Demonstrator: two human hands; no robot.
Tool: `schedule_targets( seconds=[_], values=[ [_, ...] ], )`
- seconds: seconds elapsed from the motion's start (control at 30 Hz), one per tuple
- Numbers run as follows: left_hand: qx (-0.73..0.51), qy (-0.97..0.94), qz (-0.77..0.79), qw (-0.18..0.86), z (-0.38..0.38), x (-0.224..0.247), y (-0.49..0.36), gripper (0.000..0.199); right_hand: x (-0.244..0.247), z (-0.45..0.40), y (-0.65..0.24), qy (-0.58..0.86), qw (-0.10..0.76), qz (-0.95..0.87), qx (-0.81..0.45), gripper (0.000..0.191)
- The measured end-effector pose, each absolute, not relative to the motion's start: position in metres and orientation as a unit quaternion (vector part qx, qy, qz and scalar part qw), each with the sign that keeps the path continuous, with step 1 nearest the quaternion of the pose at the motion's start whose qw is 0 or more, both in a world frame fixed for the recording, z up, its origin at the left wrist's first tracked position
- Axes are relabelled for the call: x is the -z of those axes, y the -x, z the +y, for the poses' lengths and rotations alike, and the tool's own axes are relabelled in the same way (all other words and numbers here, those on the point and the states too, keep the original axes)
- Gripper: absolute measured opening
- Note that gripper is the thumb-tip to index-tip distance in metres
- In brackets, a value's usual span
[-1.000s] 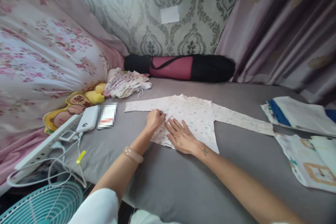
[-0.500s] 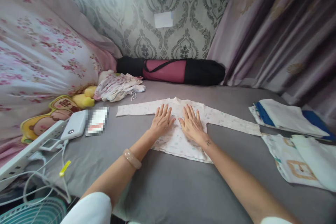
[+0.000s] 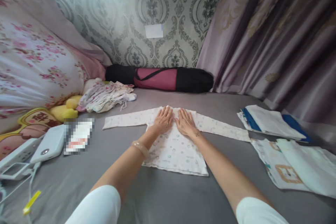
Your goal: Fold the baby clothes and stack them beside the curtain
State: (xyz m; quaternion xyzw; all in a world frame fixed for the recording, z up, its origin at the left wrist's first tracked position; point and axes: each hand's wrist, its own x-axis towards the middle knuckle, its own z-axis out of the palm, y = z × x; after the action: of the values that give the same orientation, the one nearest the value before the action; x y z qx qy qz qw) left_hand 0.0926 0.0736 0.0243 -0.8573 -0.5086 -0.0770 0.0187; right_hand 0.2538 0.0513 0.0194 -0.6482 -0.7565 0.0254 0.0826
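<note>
A small white long-sleeved shirt [image 3: 178,150] with a faint print lies flat, its sleeves spread to both sides, on the grey sheet [image 3: 162,196]. My left hand [image 3: 163,119] rests palm down on the upper chest of the shirt, left of the neckline. Beside it, my right hand [image 3: 186,121] lies flat on the upper right part, fingers pointing away from me. Neither hand grips the cloth. The right sleeve's cuff reaches the edge of a folded printed cloth [image 3: 286,173].
Folded white and blue cloths [image 3: 273,119] lie at the right. A black and red long bag [image 3: 157,78] lines the wall. Crumpled clothes [image 3: 107,96], a yellow plush toy [image 3: 64,110], a white power bank [image 3: 49,143] and cables are on the left.
Both hands have slid up the shirt toward its collar, uncovering more of its lower front. The camera view has shifted, so the surroundings sit lower and further left.
</note>
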Motion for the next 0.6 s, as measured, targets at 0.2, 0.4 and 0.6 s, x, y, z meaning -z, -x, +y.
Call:
schedule_targets(
  seconds=[0.2, 0.4, 0.6],
  values=[
    [0.033, 0.859, -0.509, -0.047, 0.083, -0.017, -0.089, 0.06, -0.021, 0.06, -0.262, 0.634, 0.06, -0.765, -0.094, 0.068],
    [0.068, 0.781, -0.621, -0.001, 0.084, -0.022, -0.065, 0.067, -0.024, 0.053, -0.284, 0.695, 0.086, -0.713, -0.034, 0.069],
    [0.013, 0.757, -0.653, -0.035, 0.086, -0.031, -0.042, 0.069, -0.022, 0.042, -0.305, 0.721, 0.066, -0.689, -0.037, 0.07]
  ],
)
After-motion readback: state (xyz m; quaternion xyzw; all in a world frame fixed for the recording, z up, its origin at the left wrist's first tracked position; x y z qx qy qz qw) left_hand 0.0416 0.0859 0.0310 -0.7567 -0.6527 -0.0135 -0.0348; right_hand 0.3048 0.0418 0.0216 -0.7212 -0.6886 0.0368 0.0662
